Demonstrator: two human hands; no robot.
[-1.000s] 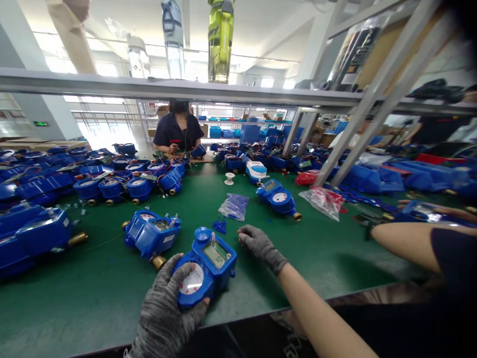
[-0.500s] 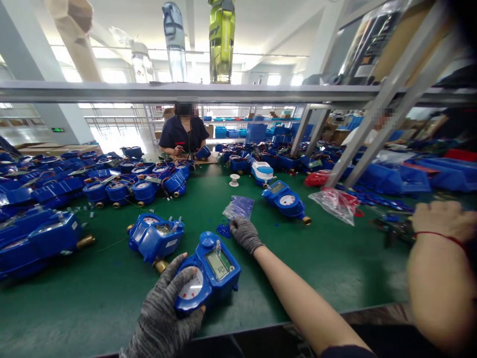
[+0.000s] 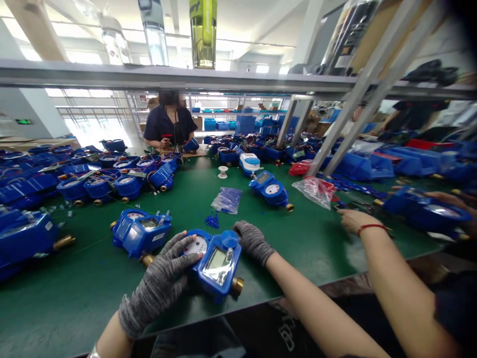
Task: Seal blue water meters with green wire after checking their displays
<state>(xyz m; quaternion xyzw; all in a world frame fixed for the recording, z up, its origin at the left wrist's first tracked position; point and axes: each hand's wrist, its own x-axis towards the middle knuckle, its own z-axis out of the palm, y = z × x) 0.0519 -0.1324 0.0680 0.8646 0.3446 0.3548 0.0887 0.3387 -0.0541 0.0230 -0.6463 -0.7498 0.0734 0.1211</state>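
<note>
Gripping the blue meter (image 3: 219,262) at six o'clock by the green table's (image 3: 309,251) near edge, the left hand (image 3: 160,278) has fingers parted across its dial. The right hand (image 3: 255,242) curls alongside; any pinch cannot be told. Other meters (image 3: 99,188) crowd ten o'clock; a shelf (image 3: 238,79) spans twelve.

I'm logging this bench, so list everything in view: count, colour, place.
near water meter: one, blue, front centre
bench: one, green, below
other water meters: many, mostly blue, across bench
spool: one, white, back centre
bags: several, clear or red, centre and right
small pieces: uncounted pile, blue, centre
bins: several, blue, right
shelf: one, grey, overhead
bottles: several, green or clear, on shelf
co-workers: several, navy or white clothes, opposite, right
left grip: one, grey-gloved, on near meter
right grip: one, grey-gloved, at meter's right edge
</note>
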